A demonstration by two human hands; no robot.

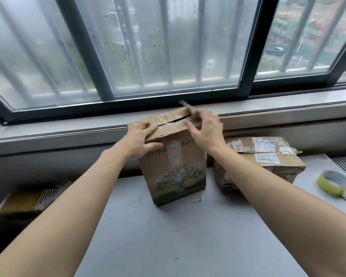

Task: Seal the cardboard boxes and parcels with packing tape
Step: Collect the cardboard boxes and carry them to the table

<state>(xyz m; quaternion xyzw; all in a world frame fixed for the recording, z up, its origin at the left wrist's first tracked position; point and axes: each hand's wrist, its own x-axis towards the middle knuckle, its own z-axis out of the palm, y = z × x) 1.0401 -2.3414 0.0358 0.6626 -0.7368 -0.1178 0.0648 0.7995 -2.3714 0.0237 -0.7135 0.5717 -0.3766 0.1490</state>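
Tall box (173, 168): brown corrugated cardboard, upright and narrow, with a green tree print and green lettering on the front, scuffed edges and shiny old clear tape on top. The top flaps are closed but a dark slit runs between them. It stands on the table (168, 240) near the far edge, right under the sill (58, 134). Left hand (141, 139) grips the box's top left corner, fingers curled over the lid, thumb pressed on the front face. Right hand (207, 132) is above the top right corner, pinching a thin strip of tape (185, 105), greenish-tan and blurred, which sticks up and back toward the window (148, 48); one finger points left over the lid. Second box (268, 156): lower, crushed, wrinkled cardboard with torn white labels, just right of the tall one, apart from it. Tape roll (334, 182): yellow-green ring lying flat, far right on the table. The table is smooth matte grey with a few small scraps. The window has a dark metal frame, frosted panes and vertical bars outside; the sill is grey.
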